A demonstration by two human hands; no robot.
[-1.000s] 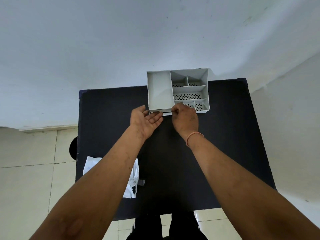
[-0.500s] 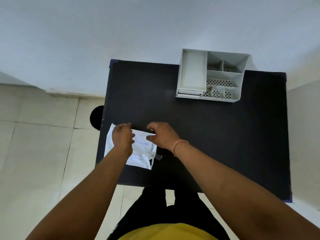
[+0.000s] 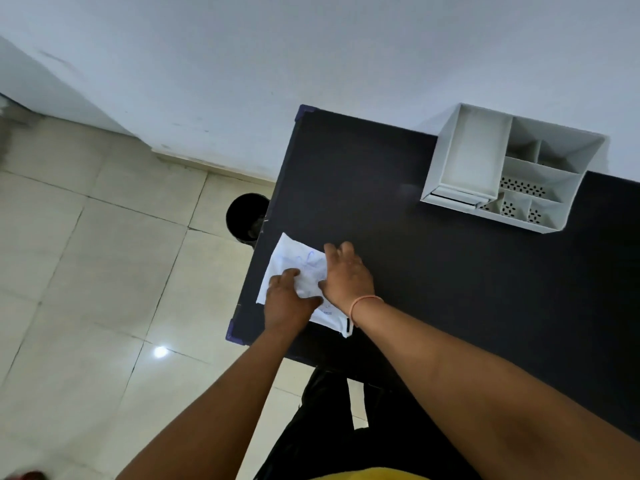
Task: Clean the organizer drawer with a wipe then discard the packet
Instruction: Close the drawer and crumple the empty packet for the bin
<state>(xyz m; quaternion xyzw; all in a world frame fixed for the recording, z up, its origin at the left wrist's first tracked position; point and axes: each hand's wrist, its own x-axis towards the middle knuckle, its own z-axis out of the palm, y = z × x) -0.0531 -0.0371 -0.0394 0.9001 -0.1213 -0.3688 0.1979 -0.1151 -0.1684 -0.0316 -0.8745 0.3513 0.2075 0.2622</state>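
A white wipe packet [image 3: 295, 265] with faint blue print lies flat at the near left edge of the black table [image 3: 433, 265]. My left hand [image 3: 285, 299] rests on its near part, fingers curled and pinching the material. My right hand [image 3: 346, 275], with a pink band at the wrist, presses on the packet's right side with fingers spread. The white organizer [image 3: 505, 174] stands at the far right of the table, apart from both hands. Its shallow drawer [image 3: 457, 195] sits slightly pulled out at the front left.
A black round bin [image 3: 246, 216] stands on the tiled floor just left of the table, beside the packet. A white wall runs behind the table. My dark trousers and yellow top show at the bottom.
Both hands left the organizer's front and came down to the packet at the near left. The view swung left; the hands now lie closer together on the packet.
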